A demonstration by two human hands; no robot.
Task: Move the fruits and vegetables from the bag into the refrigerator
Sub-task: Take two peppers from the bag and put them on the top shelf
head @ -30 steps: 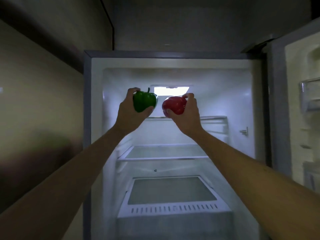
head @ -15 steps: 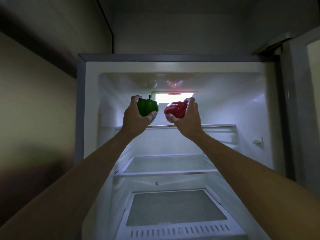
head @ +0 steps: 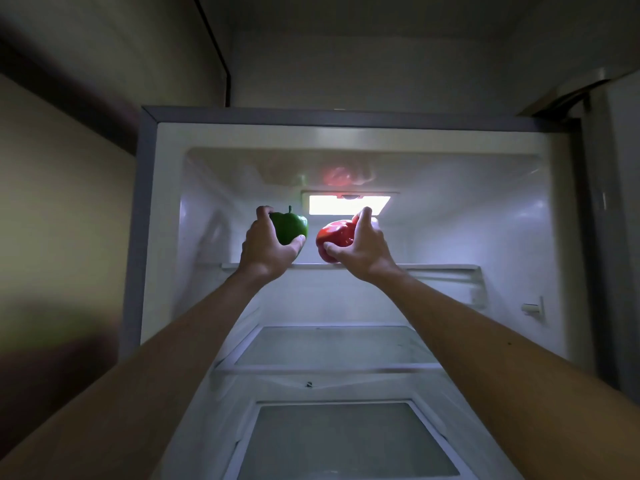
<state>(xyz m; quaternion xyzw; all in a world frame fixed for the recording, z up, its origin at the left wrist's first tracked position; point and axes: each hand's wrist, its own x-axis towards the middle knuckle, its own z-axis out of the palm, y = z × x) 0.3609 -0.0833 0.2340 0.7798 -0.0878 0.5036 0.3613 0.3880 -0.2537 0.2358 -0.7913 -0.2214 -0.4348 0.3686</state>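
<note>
left hand (head: 266,249) clasped green pepper (head: 289,226), right hand (head: 362,249) clasped red pepper (head: 335,235) over top shelf (head: 443,267); both probably light, firm, waxy-slick, best cupped around body.

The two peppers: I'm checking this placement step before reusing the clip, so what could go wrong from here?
1. The red pepper, gripped by the right hand, sits low at the top shelf's front edge and might catch it.
2. The green pepper in the left hand is close beside it; they could bump.
3. Set near the edge, either could roll off.
</note>
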